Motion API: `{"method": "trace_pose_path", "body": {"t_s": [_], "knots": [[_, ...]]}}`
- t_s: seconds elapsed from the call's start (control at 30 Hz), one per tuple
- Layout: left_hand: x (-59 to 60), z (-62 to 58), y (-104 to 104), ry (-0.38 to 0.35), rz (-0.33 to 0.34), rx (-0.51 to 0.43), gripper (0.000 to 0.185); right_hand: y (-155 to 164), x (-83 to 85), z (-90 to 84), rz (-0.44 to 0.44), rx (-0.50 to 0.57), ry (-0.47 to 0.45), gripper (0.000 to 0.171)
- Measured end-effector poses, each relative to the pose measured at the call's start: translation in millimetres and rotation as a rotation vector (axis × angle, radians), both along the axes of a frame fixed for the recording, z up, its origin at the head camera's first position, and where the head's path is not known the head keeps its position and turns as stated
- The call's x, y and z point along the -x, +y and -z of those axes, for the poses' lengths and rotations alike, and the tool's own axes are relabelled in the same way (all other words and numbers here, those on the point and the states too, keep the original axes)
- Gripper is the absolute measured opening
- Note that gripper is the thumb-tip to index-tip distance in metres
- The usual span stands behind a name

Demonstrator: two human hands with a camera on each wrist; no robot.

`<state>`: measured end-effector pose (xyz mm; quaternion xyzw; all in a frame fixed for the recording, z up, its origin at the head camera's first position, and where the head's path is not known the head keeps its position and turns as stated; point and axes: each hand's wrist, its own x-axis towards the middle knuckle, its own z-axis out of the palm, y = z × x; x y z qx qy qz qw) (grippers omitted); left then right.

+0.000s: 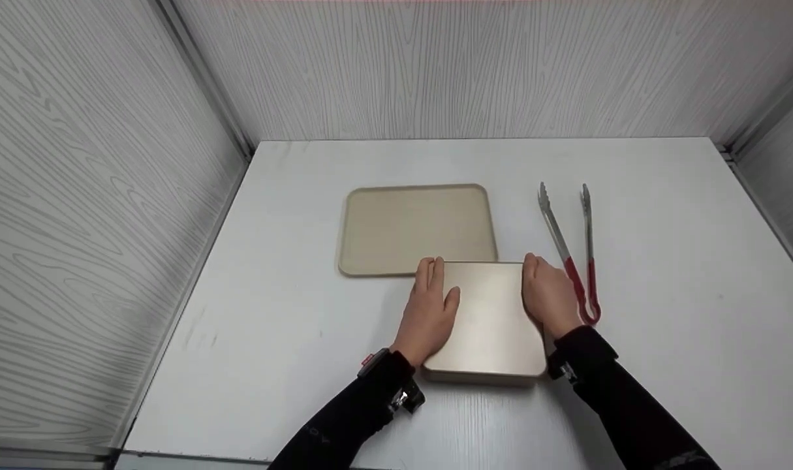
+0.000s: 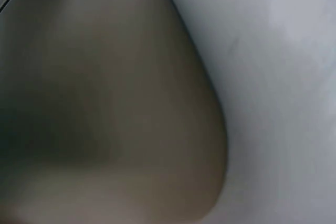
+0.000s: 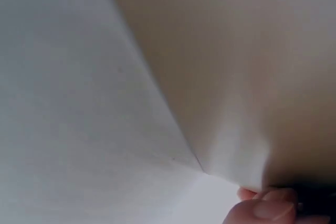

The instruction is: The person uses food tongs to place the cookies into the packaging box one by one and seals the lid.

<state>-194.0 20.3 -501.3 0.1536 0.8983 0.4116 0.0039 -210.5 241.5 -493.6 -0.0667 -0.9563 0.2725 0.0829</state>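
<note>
A gold-coloured rectangular box (image 1: 484, 320) with a smooth, shiny top is between my two hands near the front of the table. My left hand (image 1: 429, 320) holds its left side, the thumb on the top face and the fingers along the far left edge. On the opposite side, my right hand (image 1: 549, 297) grips the right edge with curled fingers. The box's brownish wall (image 2: 131, 103) fills much of the left wrist view. In the right wrist view, fingertips (image 3: 270, 208) touch the lower part of the box (image 3: 210, 77). Its underside is hidden.
Behind the box lies a flat beige tray (image 1: 416, 228) with rounded corners, its near edge partly covered. Metal tongs (image 1: 590, 261) with red handles lie spread at the right, close to my right hand. Grey wood-grain panels (image 1: 461, 72) border the white table (image 1: 272, 339).
</note>
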Motion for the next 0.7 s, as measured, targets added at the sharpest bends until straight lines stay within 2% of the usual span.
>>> {"method": "trace_pose_path", "body": {"t_s": [0.1,0.3,0.4,0.5,0.7], "knots": [[6.4,1.9,-1,0.009,-0.013,0.005,0.063,-2,8.7,2.3,-0.002,0.001,-0.003,0.055],[13.7,5.1,-5,-0.053,-0.033,0.006,0.066,1,19.5,3.9,-0.068,-0.004,-0.067,0.054],[18.9,0.4,-10,-0.07,-0.041,0.019,0.065,8,19.8,-0.4,-0.099,0.032,-0.114,0.06],[28.9,-7.8,-19,-0.051,-0.061,0.059,0.063,19,21.3,-8.6,-0.094,0.073,-0.14,0.066],[54.5,-23.7,-47,0.013,-0.103,0.217,0.064,39,26.4,-21.1,-0.091,0.011,-0.076,0.062]]}}
